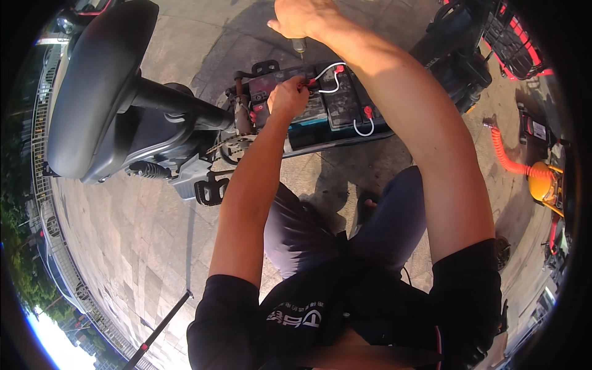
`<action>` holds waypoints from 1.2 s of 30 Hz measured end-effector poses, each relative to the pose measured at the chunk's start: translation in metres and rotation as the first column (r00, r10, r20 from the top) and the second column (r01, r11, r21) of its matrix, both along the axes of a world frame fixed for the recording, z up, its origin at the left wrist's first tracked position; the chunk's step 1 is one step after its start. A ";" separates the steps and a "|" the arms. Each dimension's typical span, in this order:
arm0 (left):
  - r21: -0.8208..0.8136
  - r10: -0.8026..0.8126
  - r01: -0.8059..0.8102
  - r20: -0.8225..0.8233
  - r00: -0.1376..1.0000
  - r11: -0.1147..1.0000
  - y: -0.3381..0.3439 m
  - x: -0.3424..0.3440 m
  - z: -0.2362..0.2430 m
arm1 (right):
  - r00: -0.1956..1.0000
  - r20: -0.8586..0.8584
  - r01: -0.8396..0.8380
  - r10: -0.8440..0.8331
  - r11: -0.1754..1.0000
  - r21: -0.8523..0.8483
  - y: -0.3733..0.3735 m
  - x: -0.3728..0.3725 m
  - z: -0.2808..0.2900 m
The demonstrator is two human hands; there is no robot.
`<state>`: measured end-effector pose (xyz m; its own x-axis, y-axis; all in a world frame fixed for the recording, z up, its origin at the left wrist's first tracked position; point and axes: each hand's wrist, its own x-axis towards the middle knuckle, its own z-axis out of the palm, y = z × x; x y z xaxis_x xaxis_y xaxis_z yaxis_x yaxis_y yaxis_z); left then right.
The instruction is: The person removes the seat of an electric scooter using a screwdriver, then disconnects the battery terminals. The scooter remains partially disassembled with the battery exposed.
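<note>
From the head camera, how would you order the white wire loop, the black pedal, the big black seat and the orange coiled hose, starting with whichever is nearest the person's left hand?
From the left hand:
1. White wire loop, just to its right on the batteries.
2. Black pedal, below and to its left.
3. Big black seat, far to its left.
4. Orange coiled hose, far off to the right on the pavement.

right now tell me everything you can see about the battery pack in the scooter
The battery pack is a row of dark, boxy blocks, plastic by the look, sitting in the open floor bay of the scooter under the tipped-up grey seat. Red caps mark its terminals, and short white wires loop between blocks. The left hand pinches a red connector on its top. The right hand holds a screwdriver tip-down just above its far edge.
</note>
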<state>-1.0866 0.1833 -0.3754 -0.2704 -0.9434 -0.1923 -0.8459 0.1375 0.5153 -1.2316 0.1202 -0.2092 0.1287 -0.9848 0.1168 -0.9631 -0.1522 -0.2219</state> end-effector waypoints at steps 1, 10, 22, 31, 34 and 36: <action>0.009 -0.002 0.002 0.005 1.000 1.000 0.001 0.000 0.001 | 0.998 0.003 -0.058 0.058 0.998 -0.008 -0.001 -0.001 -0.004; -0.008 -0.045 0.044 -0.143 0.989 0.999 -0.008 0.003 -0.013 | 0.899 0.190 -0.357 0.394 0.912 -0.204 -0.008 -0.028 -0.026; -0.151 -0.163 0.097 -0.520 0.839 0.984 -0.028 -0.002 -0.020 | 0.951 0.126 -0.260 0.284 0.949 -0.176 -0.018 -0.039 -0.026; -0.073 -0.092 0.060 -0.581 0.809 0.995 -0.023 -0.008 0.001 | 0.823 0.284 -0.504 0.491 0.863 -0.031 -0.005 -0.034 -0.007; -0.096 -0.096 0.052 -0.531 0.842 0.994 -0.019 -0.007 0.010 | 0.840 0.323 -0.487 0.436 0.868 0.096 -0.002 -0.032 -0.006; -0.153 -0.115 0.046 -0.475 0.873 0.987 -0.017 -0.009 0.014 | 0.881 0.146 -0.456 0.449 0.890 0.015 -0.001 -0.027 -0.003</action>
